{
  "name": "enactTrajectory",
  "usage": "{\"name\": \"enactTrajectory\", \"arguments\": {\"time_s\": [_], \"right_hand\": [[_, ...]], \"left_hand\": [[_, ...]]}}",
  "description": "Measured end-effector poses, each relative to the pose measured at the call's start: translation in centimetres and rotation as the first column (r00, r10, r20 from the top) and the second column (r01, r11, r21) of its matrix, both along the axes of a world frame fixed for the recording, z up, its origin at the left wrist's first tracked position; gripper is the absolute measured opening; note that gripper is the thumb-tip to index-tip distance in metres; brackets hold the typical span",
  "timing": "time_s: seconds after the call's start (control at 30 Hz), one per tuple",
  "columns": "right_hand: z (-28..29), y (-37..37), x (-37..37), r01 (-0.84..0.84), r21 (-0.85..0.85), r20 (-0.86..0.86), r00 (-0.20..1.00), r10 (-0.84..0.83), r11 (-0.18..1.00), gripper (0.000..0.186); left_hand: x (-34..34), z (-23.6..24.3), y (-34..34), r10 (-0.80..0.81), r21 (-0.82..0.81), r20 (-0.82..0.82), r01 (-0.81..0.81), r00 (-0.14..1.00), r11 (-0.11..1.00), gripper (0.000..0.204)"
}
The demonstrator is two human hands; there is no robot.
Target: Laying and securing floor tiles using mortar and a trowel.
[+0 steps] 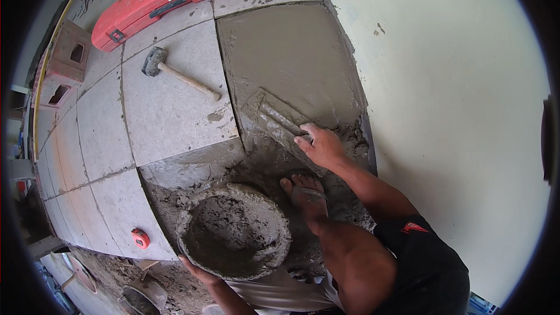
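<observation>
My right hand (322,147) is closed round the handle of a mortar-covered plastering float (269,118). The float lies against the near edge of a smoothed bed of wet grey mortar (289,52), beside the pale wall. Down at the lower middle, my left hand (201,273) grips the outer rim of a round mortar bucket (185,227), its fingers partly hidden. Wet mortar (233,227) coats the inside of the bucket. My sandalled foot (306,189) stands between bucket and float on rough mortar.
Grey floor tiles (169,105) cover the left, carrying a rubber mallet (154,61) and a red tape measure (140,238). At the far side lies a long red case (175,3). Hollow blocks (67,61) stand far left. The pale wall (437,111) bounds the right.
</observation>
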State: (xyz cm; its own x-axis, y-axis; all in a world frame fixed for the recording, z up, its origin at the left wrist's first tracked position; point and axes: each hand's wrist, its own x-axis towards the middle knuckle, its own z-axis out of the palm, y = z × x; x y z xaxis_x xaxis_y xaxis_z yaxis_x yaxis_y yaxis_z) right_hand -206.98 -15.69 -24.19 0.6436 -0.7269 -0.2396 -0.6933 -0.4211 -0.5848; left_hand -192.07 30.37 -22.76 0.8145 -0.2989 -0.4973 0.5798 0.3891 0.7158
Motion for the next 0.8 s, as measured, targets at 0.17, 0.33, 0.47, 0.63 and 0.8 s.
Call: {"name": "enactTrajectory", "arguments": {"time_s": [0.17, 0.33, 0.47, 0.63, 0.8], "right_hand": [[0.1, -1.7, -3.2, 0.301, -0.07, -0.075, 0.949, -0.306, 0.951, 0.049], [-0.9, -2.2, -8.2, 0.381, -0.013, 0.332, 0.874, -0.356, 0.924, 0.048], [0.8, 0.0, -4.2, 0.207, 0.232, 0.415, 0.863, -0.289, 0.95, 0.038], [10.4, 0.4, -0.6, -0.026, 0.138, 0.387, 0.921, -0.03, 0.99, 0.04], [21.0, 3.0, 2.1, -0.67, -0.211, -0.213, 0.742, 0.636, 0.712, 0.04]], "left_hand": [[0.0, 0.1, 0.3, -0.035, -0.023, 0.044, 0.036, 0.998, 0.999, 0.071], [0.1, -0.4, -0.7, 0.001, 0.012, 0.042, -0.001, 0.999, 1.0, 0.07], [0.1, 0.9, -0.5, 0.056, 0.009, -0.016, -0.056, 0.998, 0.998, 0.07], [-0.2, 2.2, -1.3, 0.05, 0.006, -0.009, -0.049, 0.999, 0.999, 0.067], [-2.1, 5.8, -4.5, 0.145, 0.148, 0.003, -0.143, 0.989, 0.979, 0.06]]}}
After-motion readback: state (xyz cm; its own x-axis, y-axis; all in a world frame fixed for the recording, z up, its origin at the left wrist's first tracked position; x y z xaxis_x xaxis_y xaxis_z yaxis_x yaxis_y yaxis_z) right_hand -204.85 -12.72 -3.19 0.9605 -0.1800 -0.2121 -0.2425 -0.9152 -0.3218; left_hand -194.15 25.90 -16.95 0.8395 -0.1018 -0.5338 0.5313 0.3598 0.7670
